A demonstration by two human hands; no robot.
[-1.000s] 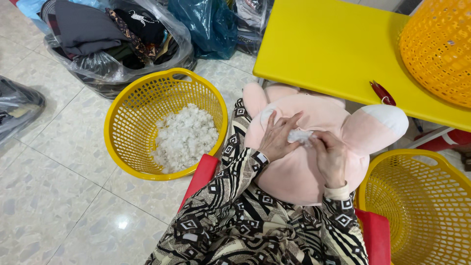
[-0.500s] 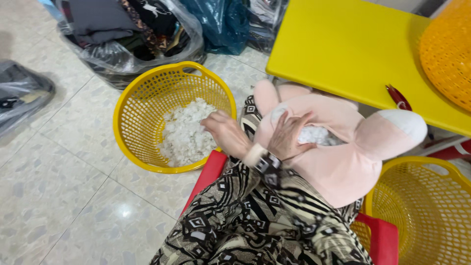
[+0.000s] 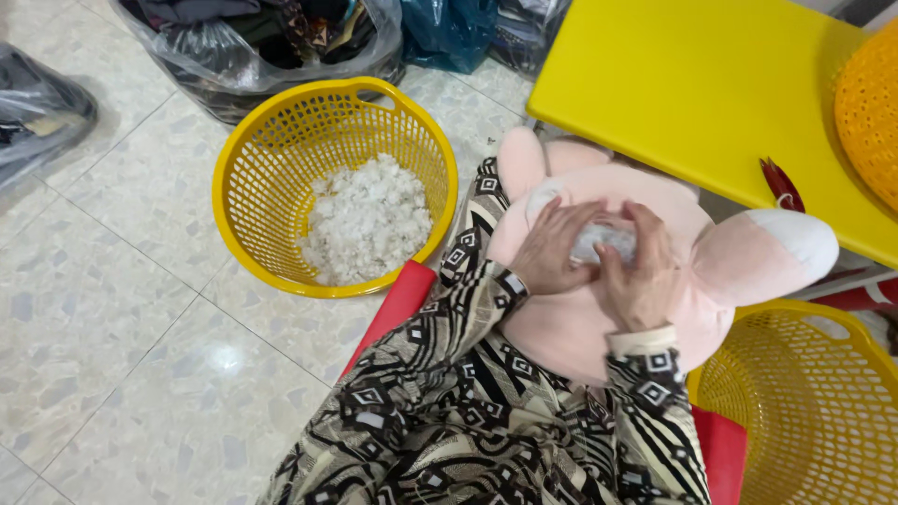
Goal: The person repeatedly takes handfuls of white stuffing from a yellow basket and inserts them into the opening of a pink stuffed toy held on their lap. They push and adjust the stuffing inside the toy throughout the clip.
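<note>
A pink plush toy (image 3: 655,290) with white-tipped limbs lies on my lap. Both hands rest on its upper side. My left hand (image 3: 552,248) and my right hand (image 3: 641,271) press around a clump of white stuffing (image 3: 603,241) at an opening in the toy. To my left on the floor stands a yellow basket (image 3: 281,140) holding a heap of white stuffing (image 3: 367,220).
A yellow table (image 3: 692,84) is ahead, with red scissors (image 3: 778,185) at its edge and an orange basket (image 3: 870,112) on it. Another yellow basket (image 3: 814,411) stands at my right. Plastic bags of clothes (image 3: 262,37) lie beyond. I sit on a red stool (image 3: 398,304).
My left hand reached toward the basket of stuffing and came back; now both hands close around a white clump at the toy's opening. The view shifted slightly.
</note>
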